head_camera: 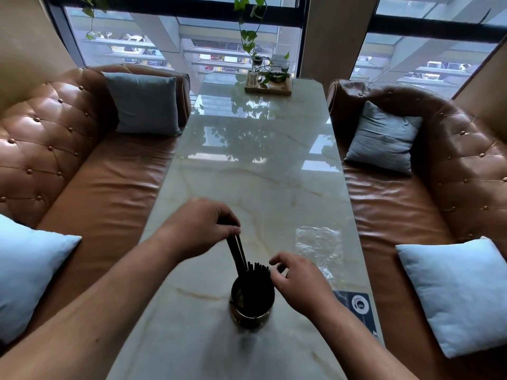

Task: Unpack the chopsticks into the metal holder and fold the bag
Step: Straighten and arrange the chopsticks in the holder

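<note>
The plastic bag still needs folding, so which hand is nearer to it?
Right. The right hand is just beside the plastic bag; the left hand is farther off, holding chopsticks.

Black chopsticks [248, 266] in a dark metal holder [252, 305], pale green marble table [247, 174] with tan veins, tan tufted leather sofas [55, 149], blue-grey cushions [144, 102].

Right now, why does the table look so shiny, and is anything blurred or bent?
Head view: daylight from the windows glares off the polished table, mirroring the panes; the wide lens bows the sofas; the left hand is slightly motion-blurred; the clear bag nearly vanishes.
</note>
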Demonstrator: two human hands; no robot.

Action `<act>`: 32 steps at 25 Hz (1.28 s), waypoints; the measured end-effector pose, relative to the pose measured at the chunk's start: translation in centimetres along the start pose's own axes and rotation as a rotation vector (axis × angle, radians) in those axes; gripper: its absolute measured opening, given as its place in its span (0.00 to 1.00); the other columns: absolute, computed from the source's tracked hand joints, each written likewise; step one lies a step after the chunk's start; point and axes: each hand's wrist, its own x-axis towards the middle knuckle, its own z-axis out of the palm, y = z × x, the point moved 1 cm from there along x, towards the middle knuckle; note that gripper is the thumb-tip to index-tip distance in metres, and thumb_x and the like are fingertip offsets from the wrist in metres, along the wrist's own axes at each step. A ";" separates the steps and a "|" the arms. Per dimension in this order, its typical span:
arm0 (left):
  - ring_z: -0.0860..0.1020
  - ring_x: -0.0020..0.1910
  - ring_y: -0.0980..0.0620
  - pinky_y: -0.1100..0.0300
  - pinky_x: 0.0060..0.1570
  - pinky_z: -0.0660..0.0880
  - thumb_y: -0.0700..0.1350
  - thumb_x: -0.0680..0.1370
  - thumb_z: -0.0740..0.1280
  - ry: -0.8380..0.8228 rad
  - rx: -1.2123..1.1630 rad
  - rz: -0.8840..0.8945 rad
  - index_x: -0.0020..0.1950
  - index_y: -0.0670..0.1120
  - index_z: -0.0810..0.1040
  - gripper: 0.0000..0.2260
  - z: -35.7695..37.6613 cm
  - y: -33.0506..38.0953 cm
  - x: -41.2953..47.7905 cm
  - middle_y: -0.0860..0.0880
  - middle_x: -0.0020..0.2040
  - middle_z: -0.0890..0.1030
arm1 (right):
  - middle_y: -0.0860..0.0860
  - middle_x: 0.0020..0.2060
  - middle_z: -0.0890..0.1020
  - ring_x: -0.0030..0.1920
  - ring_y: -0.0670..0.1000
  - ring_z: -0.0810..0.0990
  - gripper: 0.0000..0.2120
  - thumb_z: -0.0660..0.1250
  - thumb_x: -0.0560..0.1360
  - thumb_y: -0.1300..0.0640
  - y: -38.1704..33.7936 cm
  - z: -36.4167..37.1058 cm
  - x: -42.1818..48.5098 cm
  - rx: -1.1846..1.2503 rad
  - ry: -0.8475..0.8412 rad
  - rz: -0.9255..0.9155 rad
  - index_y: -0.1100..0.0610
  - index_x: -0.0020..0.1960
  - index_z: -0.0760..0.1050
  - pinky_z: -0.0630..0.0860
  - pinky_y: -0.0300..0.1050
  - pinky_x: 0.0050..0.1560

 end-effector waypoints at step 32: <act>0.79 0.40 0.62 0.64 0.44 0.74 0.55 0.70 0.78 -0.101 -0.206 -0.252 0.60 0.59 0.82 0.19 13.4 -3.8 -3.1 0.59 0.49 0.83 | 0.51 0.28 0.83 0.31 0.49 0.81 0.11 0.68 0.73 0.47 -3.8 -3.1 -1.7 0.302 0.147 -0.086 0.53 0.37 0.80 0.78 0.52 0.36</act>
